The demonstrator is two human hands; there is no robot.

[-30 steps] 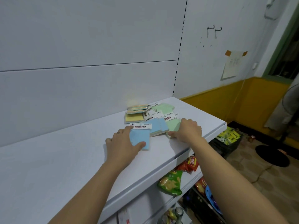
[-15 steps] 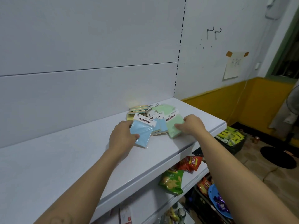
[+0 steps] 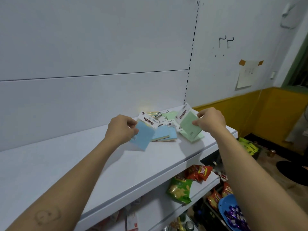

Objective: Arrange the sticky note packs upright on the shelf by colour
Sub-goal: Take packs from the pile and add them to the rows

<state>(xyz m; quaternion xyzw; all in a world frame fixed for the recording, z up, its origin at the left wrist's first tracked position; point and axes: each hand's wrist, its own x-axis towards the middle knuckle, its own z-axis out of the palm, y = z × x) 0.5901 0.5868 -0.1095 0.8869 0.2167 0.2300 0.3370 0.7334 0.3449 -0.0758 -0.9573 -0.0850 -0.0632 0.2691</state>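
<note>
Holding one pack in each hand, the person is at the picking-and-sorting step: two colours are raised off the shelf point(image 3: 80, 177) and none stands upright yet.

Nearest, below the shelf's front lip at about 5 o'clock, a green crisp bag point(image 3: 179, 190) and a red snack bag point(image 3: 201, 171) lie on a lower shelf and have no part in the job.

Further in, the left hand point(image 3: 122, 129) pinches the blue sticky note pack point(image 3: 143, 139) by its left edge with fingers curled. The pack hangs tilted, its white header card pointing toward 1 o'clock. At 3 o'clock from it, the right hand point(image 3: 210, 120) grips the green sticky note pack point(image 3: 189, 126) by its right edge, also tilted. Another green pack appears to lie just under it; I cannot tell if they touch.

Between and behind them, the heap of remaining packs point(image 3: 164, 130) lies flat, blue in front and green and yellow toward 12 o'clock, near the back panel point(image 3: 83, 97).

The next move likely calls for turning each pack header-up and setting its bottom edge on the shelf, blue toward 9 o'clock and green toward 3 o'clock. Thin packs probably tip, so leaning them on the panel may help.
</note>
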